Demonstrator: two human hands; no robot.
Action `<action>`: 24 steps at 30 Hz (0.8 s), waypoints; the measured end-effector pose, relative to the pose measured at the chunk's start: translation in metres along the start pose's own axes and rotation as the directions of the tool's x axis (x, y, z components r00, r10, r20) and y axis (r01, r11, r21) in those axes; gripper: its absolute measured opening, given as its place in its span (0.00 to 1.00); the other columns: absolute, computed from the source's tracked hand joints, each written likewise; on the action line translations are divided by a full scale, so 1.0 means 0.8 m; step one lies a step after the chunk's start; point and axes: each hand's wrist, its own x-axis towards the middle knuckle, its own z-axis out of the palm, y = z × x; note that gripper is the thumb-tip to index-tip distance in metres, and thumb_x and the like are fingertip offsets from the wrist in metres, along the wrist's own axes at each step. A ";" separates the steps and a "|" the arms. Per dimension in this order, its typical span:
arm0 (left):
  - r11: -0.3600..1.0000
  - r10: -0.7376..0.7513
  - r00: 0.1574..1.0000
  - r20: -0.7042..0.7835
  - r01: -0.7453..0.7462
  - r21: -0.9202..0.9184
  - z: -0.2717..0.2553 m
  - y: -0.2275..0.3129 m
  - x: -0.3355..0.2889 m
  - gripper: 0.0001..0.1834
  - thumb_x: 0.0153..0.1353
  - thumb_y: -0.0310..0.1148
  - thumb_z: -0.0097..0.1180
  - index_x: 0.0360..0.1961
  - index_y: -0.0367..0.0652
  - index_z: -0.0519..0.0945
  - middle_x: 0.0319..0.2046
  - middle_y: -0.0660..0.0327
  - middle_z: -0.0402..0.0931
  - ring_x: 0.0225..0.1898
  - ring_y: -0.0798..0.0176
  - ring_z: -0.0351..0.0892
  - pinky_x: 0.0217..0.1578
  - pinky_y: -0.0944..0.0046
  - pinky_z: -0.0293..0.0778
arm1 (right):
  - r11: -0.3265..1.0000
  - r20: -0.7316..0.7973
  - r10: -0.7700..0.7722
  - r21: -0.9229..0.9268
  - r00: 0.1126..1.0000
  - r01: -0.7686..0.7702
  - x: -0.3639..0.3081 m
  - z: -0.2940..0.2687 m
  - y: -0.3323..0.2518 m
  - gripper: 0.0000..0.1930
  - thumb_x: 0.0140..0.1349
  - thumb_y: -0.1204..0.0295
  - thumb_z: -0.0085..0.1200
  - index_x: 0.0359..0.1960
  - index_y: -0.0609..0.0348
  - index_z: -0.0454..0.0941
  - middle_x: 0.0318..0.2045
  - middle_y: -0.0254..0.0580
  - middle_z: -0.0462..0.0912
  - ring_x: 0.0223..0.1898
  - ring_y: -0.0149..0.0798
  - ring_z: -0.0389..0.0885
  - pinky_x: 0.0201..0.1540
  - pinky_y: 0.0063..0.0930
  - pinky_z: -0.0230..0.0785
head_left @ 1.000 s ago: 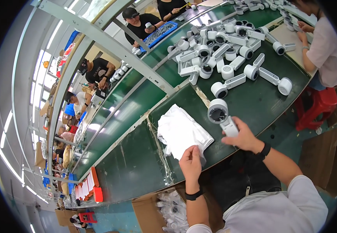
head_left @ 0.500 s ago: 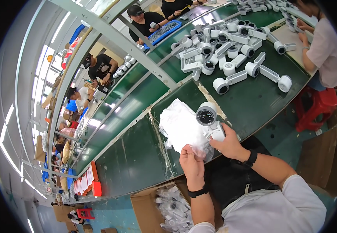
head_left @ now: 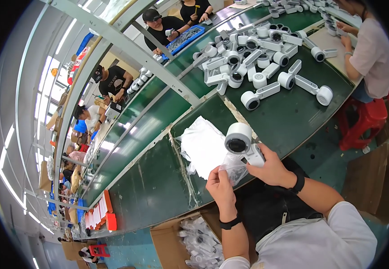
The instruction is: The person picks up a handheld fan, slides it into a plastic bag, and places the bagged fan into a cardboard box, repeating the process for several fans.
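My right hand (head_left: 273, 168) is closed around the handle of a white handheld fan (head_left: 239, 134). Its thick round head, with a dark centre, points up and away from me. Between thumb and fingers, my left hand (head_left: 221, 188) pinches a clear plastic bag (head_left: 236, 169) just below and left of that head. The bag hangs beside the handle; whether any of the fan is inside it, I cannot tell. Beyond my left hand, a stack of white plastic bags (head_left: 202, 145) lies on the green table (head_left: 145, 179).
Similar fans (head_left: 253, 58) are heaped at the far right of the table. A cardboard box (head_left: 170, 244) of bagged fans stands below the near edge. Orange-red boxes (head_left: 102, 210) sit at left. A co-worker (head_left: 374, 54) sits at right by a red stool (head_left: 365, 123); a metal frame (head_left: 158, 74) crosses behind.
The fan's head has tipped downward, and its dark face shows less. My left hand has shifted slightly, drawing the clear bag apart from the white stack beside the handle.
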 end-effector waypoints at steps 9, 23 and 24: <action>0.998 0.006 0.998 0.064 -0.002 -0.055 0.016 0.013 0.003 0.07 0.65 0.29 0.55 0.38 0.35 0.79 0.22 0.66 0.76 0.18 0.79 0.66 0.17 0.75 0.58 | 0.969 0.723 0.247 -0.180 0.646 -0.169 -0.009 -0.103 -0.061 0.45 0.57 0.72 0.62 0.72 0.58 0.43 0.39 0.45 0.84 0.39 0.32 0.83 0.43 0.27 0.72; 0.993 0.093 0.942 0.322 -0.111 0.040 -0.014 0.022 0.005 0.06 0.61 0.20 0.55 0.38 0.31 0.81 0.42 0.62 0.74 0.30 0.76 0.71 0.27 0.76 0.66 | 0.931 0.698 0.326 -0.123 0.638 -0.342 0.005 -0.059 -0.024 0.31 0.66 0.66 0.51 0.70 0.50 0.57 0.35 0.33 0.78 0.33 0.26 0.75 0.38 0.23 0.70; 0.978 0.180 0.943 0.282 -0.202 0.054 -0.011 0.020 0.004 0.06 0.59 0.20 0.57 0.37 0.32 0.81 0.41 0.62 0.73 0.29 0.76 0.70 0.26 0.76 0.65 | 0.938 0.655 0.319 -0.114 0.684 -0.328 0.001 -0.053 -0.022 0.30 0.66 0.67 0.51 0.69 0.51 0.57 0.36 0.33 0.78 0.33 0.26 0.75 0.38 0.23 0.70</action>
